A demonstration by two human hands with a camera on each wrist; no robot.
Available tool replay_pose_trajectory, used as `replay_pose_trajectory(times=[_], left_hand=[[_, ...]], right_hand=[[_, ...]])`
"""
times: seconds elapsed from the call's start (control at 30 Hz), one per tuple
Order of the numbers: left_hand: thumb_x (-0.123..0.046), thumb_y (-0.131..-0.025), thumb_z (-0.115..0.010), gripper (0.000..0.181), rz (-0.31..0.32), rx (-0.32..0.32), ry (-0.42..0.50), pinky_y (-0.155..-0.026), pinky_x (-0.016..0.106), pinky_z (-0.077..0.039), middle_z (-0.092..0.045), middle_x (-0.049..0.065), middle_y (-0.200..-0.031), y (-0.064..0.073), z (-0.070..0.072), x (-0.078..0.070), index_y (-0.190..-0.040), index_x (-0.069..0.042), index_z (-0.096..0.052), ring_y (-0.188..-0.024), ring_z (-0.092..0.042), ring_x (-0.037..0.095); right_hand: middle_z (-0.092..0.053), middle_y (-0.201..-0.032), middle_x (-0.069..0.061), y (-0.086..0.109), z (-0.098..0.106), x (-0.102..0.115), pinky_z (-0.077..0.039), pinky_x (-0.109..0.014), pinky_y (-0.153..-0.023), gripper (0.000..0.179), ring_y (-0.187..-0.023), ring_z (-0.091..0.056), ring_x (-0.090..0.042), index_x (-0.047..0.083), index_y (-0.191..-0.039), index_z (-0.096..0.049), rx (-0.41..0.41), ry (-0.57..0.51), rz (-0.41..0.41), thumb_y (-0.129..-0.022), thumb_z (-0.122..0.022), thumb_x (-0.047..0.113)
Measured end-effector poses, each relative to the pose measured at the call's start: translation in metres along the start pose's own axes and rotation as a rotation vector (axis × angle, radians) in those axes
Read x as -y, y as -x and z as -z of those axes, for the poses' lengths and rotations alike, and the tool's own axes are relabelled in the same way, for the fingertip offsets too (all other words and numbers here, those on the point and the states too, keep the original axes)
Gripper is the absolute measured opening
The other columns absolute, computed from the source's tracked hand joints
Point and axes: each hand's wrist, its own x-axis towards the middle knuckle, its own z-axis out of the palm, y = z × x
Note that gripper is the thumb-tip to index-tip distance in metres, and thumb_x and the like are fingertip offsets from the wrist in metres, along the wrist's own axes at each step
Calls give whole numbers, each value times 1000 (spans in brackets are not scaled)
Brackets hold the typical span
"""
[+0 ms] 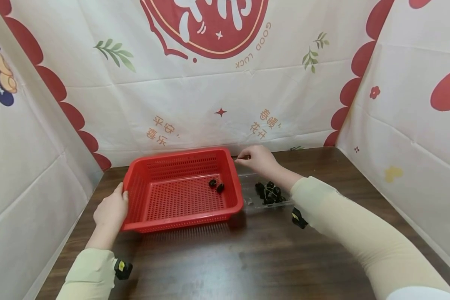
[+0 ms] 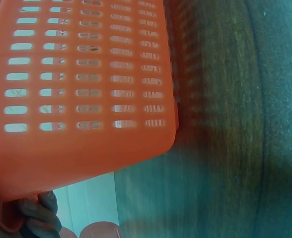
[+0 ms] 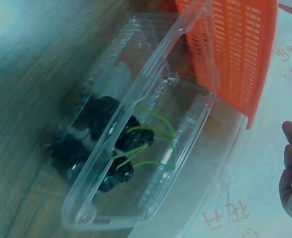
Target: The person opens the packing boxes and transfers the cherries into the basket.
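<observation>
Cream fabric sleeve [image 1: 367, 235] nearest, my right grip [image 1: 260, 161] pinches what seems a small, dark, round fruit [image 1: 248, 157] just right of the red perforated plastic basket [image 1: 180, 158]; my left grip [image 1: 111, 208] holds its left rim. A slack pinch could drop the fruit onto the counter [image 1: 210, 266].

White printed wall sheets [image 1: 198, 93] with red scalloped borders [image 1: 51, 82] enclose a dark brown wood-grain tabletop [image 1: 210, 262] on three sides.

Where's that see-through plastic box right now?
In the head view, the clear plastic box sits on the dark wooden table, right beside the red basket on its right-hand side, with dark round fruit inside.
</observation>
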Motion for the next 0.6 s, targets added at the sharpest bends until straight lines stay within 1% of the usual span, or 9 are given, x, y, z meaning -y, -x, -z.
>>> replay_pose_trajectory(times=[0.2, 0.3, 0.47, 0.5, 0.6], left_hand=[[-28, -104, -37, 56, 3, 6, 2, -57, 50, -46, -55, 37, -116, -1, 0, 1, -152, -2, -26, -79, -61, 41], [-28, -104, -37, 56, 5, 9, 0, -57, 50, -46, -56, 37, -114, -1, 0, 0, -152, -2, -26, -78, -61, 41], [-28, -104, -37, 55, 6, 4, 4, -59, 52, -47, -54, 37, -119, -1, 0, 2, -152, -3, -26, -84, -61, 44], [-28, -104, -37, 55, 5, 4, 6, -60, 53, -47, -54, 37, -120, -1, 0, 2, -152, -3, -27, -84, -61, 44], [-28, -104, -37, 55, 3, -6, 10, -62, 54, -47, -54, 36, -122, -1, 0, 1, -152, -3, -28, -87, -61, 45]], right_hand=[[-71, -84, 3, 14, 4, -6, -50, -36, -69, 12, -74, -62, -13, 11, -93, -78, 63, 52, 12, -89, -73, 21], [-71, -82, 4, 21, 3, -10, -50, -35, -68, 10, -72, -61, -12, 12, -92, -78, 91, 84, 43, -88, -73, 20], [-70, -80, 8, 29, -2, -20, -51, -32, -68, 6, -71, -60, -8, 16, -88, -78, 126, 153, 96, -87, -75, 21], [-69, -79, 9, 30, -2, -22, -51, -34, -72, 5, -72, -61, -8, 16, -87, -78, 131, 168, 106, -86, -75, 21], [-69, -79, 10, 36, -2, -26, -50, -38, -77, 6, -72, -62, -8, 16, -87, -77, 156, 198, 109, -87, -75, 21]])
